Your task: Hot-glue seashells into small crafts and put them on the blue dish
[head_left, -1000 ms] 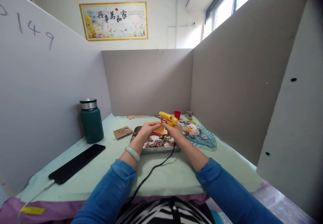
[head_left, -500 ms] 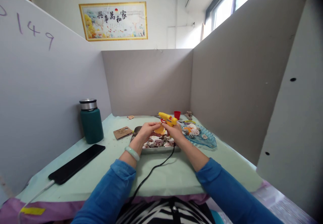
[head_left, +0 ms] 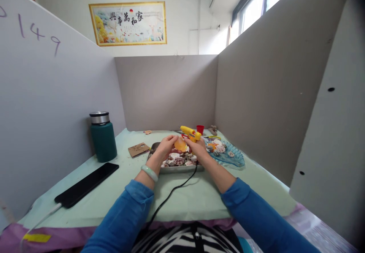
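One orange shell (head_left: 180, 144), pinched by left hand (head_left: 166, 147) over one metal tray (head_left: 182, 170); one yellow glue gun (head_left: 189, 132), clasped in right hand (head_left: 199, 148); one green flask (head_left: 104, 141), left edge of desk (head_left: 196, 200).

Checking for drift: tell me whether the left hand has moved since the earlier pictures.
Yes, slightly: judged against the metal tray, the left hand has shifted a little upward in the view.

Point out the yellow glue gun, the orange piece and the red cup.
Yellow glue gun (head_left: 187, 130): head view, on its barrel.
Orange piece (head_left: 180, 145): head view, near its middle.
Red cup (head_left: 200, 130): head view, on its side.
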The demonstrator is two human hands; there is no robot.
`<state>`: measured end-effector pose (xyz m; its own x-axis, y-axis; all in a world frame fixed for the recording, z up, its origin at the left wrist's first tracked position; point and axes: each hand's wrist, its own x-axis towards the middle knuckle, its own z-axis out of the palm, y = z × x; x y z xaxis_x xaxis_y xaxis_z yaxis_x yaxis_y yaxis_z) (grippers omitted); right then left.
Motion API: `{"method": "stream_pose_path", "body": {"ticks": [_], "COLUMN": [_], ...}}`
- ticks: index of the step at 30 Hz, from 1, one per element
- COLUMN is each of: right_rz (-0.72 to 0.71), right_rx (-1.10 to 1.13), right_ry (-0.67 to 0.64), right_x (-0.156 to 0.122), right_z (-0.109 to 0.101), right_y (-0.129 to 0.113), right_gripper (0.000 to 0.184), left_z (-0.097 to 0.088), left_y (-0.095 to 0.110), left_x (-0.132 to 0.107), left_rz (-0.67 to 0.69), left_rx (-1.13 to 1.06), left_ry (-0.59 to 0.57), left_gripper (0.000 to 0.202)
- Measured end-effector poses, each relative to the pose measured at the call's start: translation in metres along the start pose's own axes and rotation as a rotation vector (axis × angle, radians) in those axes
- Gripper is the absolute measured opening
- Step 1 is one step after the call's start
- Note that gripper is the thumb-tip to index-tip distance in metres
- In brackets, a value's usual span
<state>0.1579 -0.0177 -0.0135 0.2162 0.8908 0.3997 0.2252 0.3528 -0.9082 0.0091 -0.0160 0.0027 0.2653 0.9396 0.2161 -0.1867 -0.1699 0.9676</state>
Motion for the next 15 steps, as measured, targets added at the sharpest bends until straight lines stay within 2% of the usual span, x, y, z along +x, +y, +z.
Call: {"method": "stream_pose_path", "body": {"ticks": [15], "right_rz": [-0.005], "right_rx": [-0.001], "right_ry": [-0.04], "right_x": [-0.0007], "right_z": [-0.0015], "right_y": [0.0004], "right_gripper": [0.027], "left_z": [0.0029], "left_y": [0.003], "left_x": [-0.0037], "left_rz": [0.003], "left_rx": [0.0], "left_ry": [0.045], "left_gripper": [0.023]}}
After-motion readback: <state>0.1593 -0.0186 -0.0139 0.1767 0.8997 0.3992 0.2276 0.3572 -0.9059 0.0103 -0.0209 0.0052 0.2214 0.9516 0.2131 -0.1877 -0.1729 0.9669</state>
